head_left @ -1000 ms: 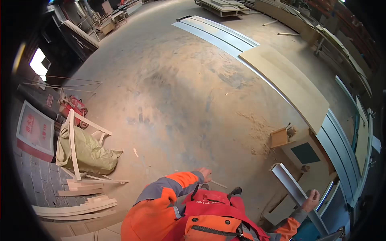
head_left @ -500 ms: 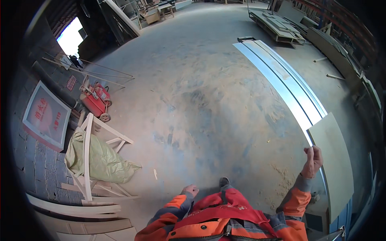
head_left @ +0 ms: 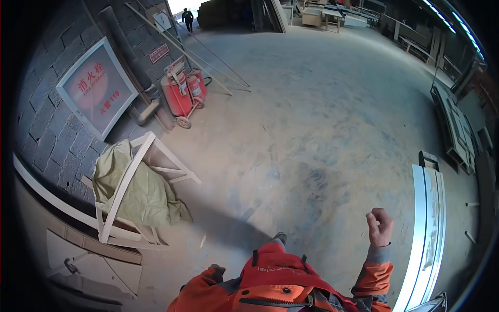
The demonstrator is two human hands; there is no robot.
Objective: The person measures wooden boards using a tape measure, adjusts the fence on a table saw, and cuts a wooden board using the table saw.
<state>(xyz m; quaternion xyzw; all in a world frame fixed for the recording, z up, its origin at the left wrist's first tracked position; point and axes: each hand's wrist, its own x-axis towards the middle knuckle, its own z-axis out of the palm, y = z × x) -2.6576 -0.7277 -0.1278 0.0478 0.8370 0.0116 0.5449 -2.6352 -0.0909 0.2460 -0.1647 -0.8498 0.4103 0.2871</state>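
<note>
View swung left: right hand (head_left: pixel 381 228), 4 o'clock, curled, seemingly empty, apart from metal rail bed (head_left: pixel 420 223); left hand (head_left: pixel 217 269), 6 o'clock (can't tell grip). Likely no handling now.

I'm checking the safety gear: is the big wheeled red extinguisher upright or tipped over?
Upright: the extinguisher stands on end, its wheels down at the floor.
</note>
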